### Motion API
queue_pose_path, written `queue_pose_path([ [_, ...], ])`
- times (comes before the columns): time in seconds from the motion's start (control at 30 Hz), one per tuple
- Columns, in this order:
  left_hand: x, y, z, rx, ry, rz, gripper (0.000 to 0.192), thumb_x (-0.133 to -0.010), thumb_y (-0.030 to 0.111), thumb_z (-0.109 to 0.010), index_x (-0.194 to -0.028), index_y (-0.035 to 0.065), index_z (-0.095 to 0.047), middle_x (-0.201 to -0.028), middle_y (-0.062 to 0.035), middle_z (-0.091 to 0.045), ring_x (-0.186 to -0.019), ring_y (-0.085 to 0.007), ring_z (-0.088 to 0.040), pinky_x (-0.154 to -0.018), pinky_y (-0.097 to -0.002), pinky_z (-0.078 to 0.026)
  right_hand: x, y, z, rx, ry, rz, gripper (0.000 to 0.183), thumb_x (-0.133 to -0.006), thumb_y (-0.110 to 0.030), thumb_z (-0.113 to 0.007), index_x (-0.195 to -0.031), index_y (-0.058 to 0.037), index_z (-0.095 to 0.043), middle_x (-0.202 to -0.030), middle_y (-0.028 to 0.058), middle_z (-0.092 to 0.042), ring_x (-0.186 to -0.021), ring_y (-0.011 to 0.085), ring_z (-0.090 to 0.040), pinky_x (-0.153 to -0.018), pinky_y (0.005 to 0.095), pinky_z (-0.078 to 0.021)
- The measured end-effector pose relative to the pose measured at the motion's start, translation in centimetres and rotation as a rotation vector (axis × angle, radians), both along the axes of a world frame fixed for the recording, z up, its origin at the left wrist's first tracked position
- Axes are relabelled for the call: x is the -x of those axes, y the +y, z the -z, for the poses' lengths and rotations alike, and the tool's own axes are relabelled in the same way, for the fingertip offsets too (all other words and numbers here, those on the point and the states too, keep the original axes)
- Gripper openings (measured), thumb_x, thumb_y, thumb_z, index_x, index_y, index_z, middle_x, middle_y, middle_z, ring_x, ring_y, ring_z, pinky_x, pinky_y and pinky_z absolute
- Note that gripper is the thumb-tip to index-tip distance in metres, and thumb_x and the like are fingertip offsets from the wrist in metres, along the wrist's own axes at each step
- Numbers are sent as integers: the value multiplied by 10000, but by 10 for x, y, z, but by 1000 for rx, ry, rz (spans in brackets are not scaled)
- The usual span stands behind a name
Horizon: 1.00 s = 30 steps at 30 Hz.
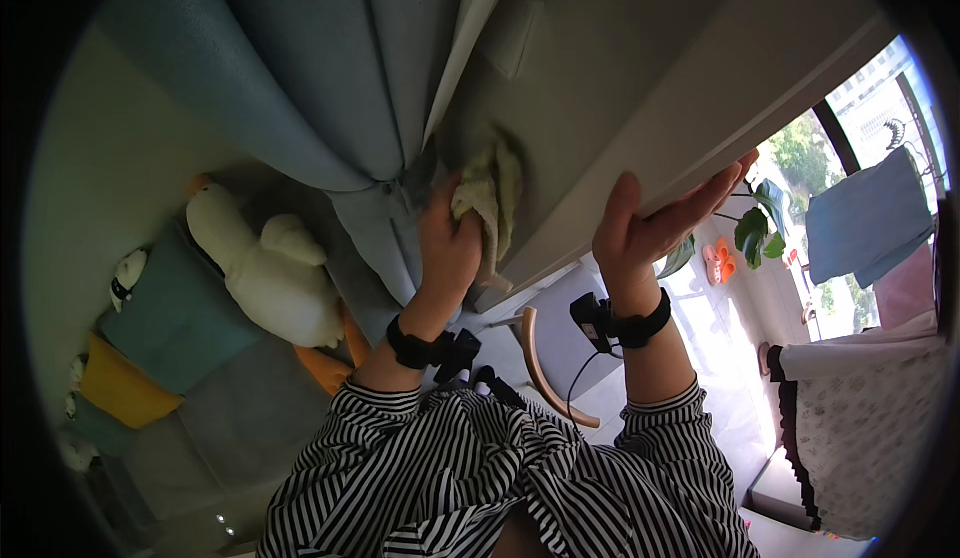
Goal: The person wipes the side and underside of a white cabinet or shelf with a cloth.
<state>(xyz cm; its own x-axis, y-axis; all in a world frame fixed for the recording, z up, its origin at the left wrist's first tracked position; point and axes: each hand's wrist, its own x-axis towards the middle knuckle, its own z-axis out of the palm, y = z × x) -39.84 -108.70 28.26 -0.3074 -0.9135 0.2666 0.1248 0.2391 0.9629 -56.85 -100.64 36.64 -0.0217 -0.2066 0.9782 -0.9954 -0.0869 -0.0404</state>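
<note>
My left hand (450,239) is closed on a crumpled pale yellow-green cloth (491,205), which lies against or close to the grey wall surface (555,130). The cloth's upper part is blurred. My right hand (660,216) is spread at the edge of the wall section, thumb on the near face and fingers reaching round the far side; no object shows in it. Just left of the cloth hangs a blue-grey curtain (322,70), gathered near my left hand. A flat plate (514,36) is on the wall above the cloth.
At the left, a white plush goose (277,288) lies on a grey sofa (247,415) with a teal cushion (176,303) and a yellow cushion (124,385). A wood-armed chair (559,333) stands below the wall edge. To the right are a leafy plant (752,231), orange sandals (724,260) and hanging laundry (866,216).
</note>
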Motion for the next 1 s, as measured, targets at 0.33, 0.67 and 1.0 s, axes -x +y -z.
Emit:
queue_pose_path([
  [0.33,51,35,-8,662,-71,-241,441,-788,37,-506,-1224,-33,-495,-1284,-230,-445,-1176,-424,-464,-1019,-459,-373,-10,-1,-3,45,8,18,818,-841,-221,-637,-1481,14,-186,-1503,340,-167,-1394,500,-196,-1101,581,-222],
  [0.67,25,42,96,476,-373,-3,545,-752,-76,-568,-1276,12,-445,-1275,-281,-406,-1165,-491,-433,-975,-502,-397,-10,-3,-3,79,-2,31,797,-841,-228,-648,-1464,33,-225,-1485,341,-211,-1366,518,-248,-1090,588,-247],
  [1.0,6,46,73,299,-422,129,378,-731,36,-638,-1098,-19,-569,-1105,-217,-559,-1032,-431,-542,-909,-430,-447,-7,6,3,109,-49,23,728,-820,-216,-678,-1421,15,-338,-1438,328,-333,-1319,510,-340,-1071,584,-291],
])
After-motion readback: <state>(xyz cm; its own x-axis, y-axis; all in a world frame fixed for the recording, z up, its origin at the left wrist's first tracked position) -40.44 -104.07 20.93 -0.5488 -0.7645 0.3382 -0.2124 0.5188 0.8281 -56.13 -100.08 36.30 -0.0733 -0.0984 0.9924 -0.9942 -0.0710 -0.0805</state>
